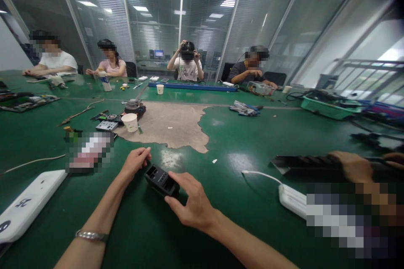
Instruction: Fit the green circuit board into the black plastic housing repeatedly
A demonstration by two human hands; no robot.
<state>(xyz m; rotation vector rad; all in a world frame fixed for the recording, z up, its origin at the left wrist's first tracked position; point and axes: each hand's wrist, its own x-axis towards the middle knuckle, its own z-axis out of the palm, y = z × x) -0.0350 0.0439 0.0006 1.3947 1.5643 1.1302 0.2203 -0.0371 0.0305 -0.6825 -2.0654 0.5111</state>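
Observation:
My right hand (194, 199) grips the near right end of a small black boxy device (159, 180), thumb on one side and fingers on the other. The device has rectangular openings in its top face and sits low over the green table, tilted; whether it touches the tabletop I cannot tell. Just beyond its left end, my left hand (138, 162) is closed, with thumb and fingers drawn together. Anything between those fingertips is too small or hidden to make out. A metal band (91, 235) circles my left wrist.
A paper cup (130, 122), a metal-cased drive (107, 125) and dismantled parts stand beyond my left hand. White power banks (33, 201) (293, 199) lie on both sides. At right, another person's hand (355, 166) rests on a long black part (309, 166). Several people sit opposite.

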